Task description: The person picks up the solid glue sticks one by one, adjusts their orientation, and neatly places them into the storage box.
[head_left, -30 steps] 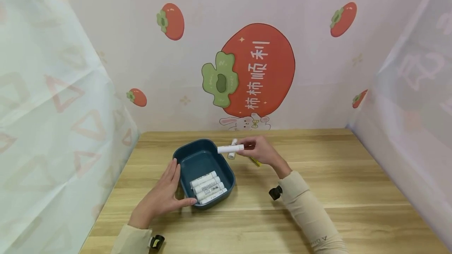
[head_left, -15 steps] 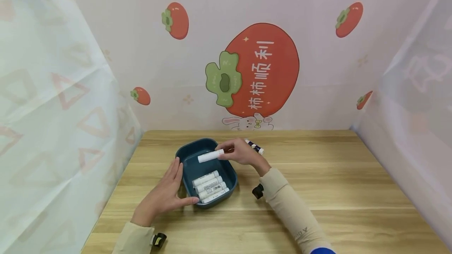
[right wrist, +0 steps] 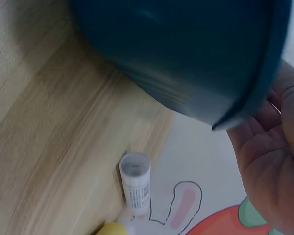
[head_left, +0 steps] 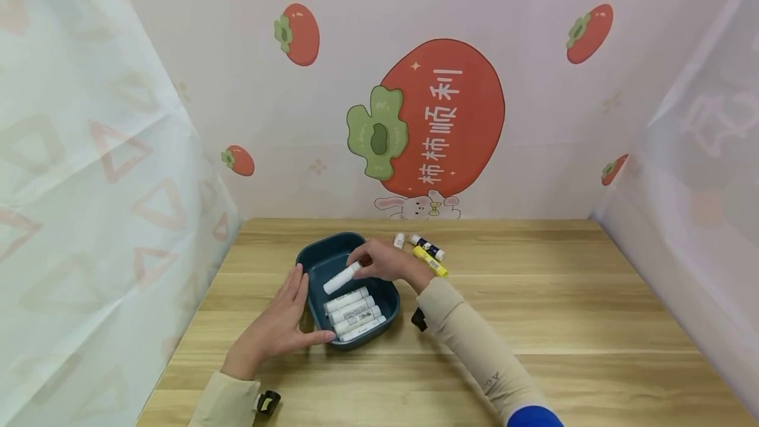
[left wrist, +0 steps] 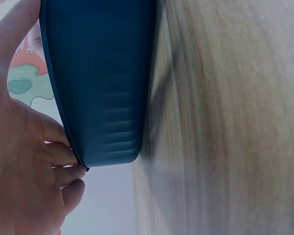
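Note:
My left hand [head_left: 275, 326] holds the dark blue box [head_left: 379, 288] at its left side, fingers over the left rim and thumb on the near rim. In the left wrist view, the fingers [left wrist: 63, 155] bend over the box edge. My right hand [head_left: 382, 261] reaches over the box's right rim and pinches the end of a white glue stick [head_left: 340, 279]. That stick slants down inside the box, and I cannot tell whether it touches the bottom. Several white glue sticks [head_left: 354, 315] lie side by side in the near part of the box.
Beyond my right hand, on the wooden table [head_left: 563, 321], lie a white glue stick [head_left: 399, 240], a navy one [head_left: 427, 247] and a yellow one [head_left: 430, 261]. A printed cloth [head_left: 534, 170] stands behind the table, with cloth sides left and right.
My right hand has carried the white glue stick leftward from beyond the right rim and down into the box. The left hand stays on the box.

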A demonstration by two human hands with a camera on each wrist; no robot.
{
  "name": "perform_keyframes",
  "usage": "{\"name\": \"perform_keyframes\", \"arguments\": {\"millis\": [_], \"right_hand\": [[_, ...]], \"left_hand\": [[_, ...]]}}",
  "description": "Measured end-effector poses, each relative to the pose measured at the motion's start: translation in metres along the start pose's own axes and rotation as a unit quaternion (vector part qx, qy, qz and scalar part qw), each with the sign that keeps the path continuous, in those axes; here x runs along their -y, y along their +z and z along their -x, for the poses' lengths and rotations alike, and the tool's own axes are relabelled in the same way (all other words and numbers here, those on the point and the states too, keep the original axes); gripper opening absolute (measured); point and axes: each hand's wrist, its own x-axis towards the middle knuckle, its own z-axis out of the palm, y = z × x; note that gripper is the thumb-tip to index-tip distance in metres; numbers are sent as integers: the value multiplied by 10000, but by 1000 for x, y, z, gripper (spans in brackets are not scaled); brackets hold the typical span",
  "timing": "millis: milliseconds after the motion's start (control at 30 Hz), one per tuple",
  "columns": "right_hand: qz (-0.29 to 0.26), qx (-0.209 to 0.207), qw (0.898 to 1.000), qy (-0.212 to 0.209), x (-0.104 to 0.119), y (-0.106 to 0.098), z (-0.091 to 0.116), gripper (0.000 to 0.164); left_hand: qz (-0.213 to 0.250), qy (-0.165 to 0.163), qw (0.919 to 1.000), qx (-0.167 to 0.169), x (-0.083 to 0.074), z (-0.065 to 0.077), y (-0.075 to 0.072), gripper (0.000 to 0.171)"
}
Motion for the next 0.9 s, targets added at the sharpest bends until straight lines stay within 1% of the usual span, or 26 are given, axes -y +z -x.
{"name": "perform_keyframes", "arguments": {"millis": [200,367,467,600,900], "right_hand": [[248,334,9991,-17,1,9,-7,29],[708,488,9963,37,4,12,-11,30],[1108,603,9920,16,7,13,-12,28],[1635,775,9835,-11,10,15,-13,25],[2171,971,9711,186,15,18,-17,21]], "left_hand": [[-17,-51,10000,71,0,0,0,136],[-29,-81,9999,87,0,1,0,136],[-9,-85,9999,73,1,1,0,136],[16,-79,10000,56,1,1,1,136],[-15,-89,10000,27,0,1,0,136]]}}
